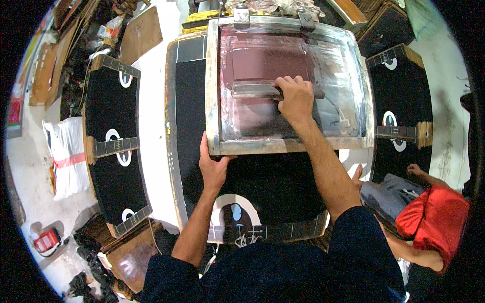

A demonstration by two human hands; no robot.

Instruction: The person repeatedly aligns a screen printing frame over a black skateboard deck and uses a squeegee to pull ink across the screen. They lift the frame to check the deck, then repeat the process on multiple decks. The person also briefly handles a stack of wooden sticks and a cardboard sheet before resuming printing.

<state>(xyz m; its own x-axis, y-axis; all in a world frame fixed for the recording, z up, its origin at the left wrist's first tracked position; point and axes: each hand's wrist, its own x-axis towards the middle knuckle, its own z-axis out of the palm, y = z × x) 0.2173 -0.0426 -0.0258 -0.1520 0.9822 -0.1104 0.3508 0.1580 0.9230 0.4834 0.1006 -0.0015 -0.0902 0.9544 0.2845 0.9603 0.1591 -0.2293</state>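
Note:
A silk-screen printing frame (273, 146) with a pale wooden border lies over a black sheet (283, 177). Its mesh is stained dark red, with a clearer greyish part at the right. My right hand (297, 101) is closed over a squeegee (252, 91) that lies crosswise on the mesh, below a dark red rectangle. At the frame's near left corner is my left hand (214, 169), its fingers up along the side and its thumb at the front edge, gripping that corner. Nearer to me the sheet shows a white ring with a blue spot.
Metal hinge clamps (241, 18) hold the frame's far edge. Black printed sheets lie on boards at the left (112, 101) and right (399, 96). A person in a red top (434, 217) sits close at my right. A bundle of white material (68, 156) stands far left.

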